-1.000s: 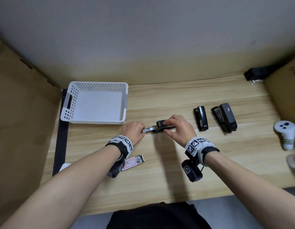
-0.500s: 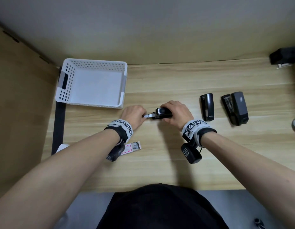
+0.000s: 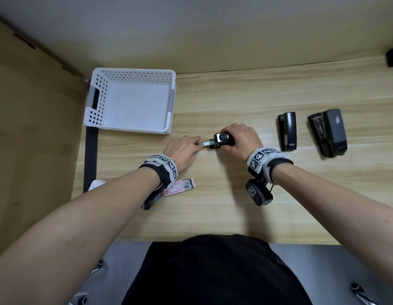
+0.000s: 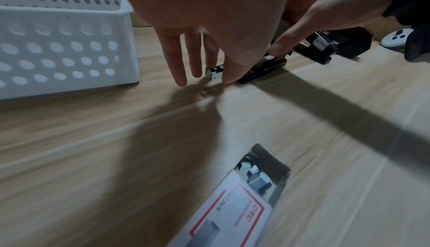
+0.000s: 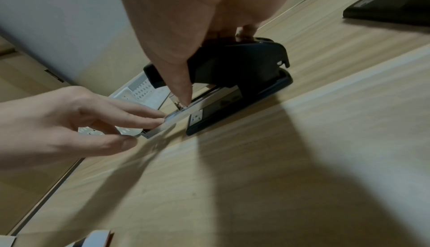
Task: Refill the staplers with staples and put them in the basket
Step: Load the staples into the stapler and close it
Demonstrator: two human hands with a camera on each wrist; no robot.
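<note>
A small black stapler (image 3: 223,139) lies on the wooden table (image 3: 235,205), its top gripped by my right hand (image 3: 228,140). Its metal staple tray (image 3: 205,143) sticks out to the left. My left hand (image 3: 196,144) pinches the tray's end (image 4: 215,72) between the thumb and the straight fingers. In the right wrist view my right thumb (image 5: 179,85) presses down where the tray (image 5: 186,118) leaves the body (image 5: 237,67). The white basket (image 3: 133,71) stands empty at the back left. An opened staple box (image 3: 180,187) lies beside my left wrist, with staples showing (image 4: 256,179).
Two more black staplers lie to the right: a slim one (image 3: 288,130) and a bigger one (image 3: 329,135). A white controller (image 4: 395,37) is further right. A side panel (image 3: 37,128) bounds the left and a wall (image 3: 191,29) the back.
The head view has shifted and drawn closer. Both hands have stayed on the stapler, and the tray still sticks out to the left.
</note>
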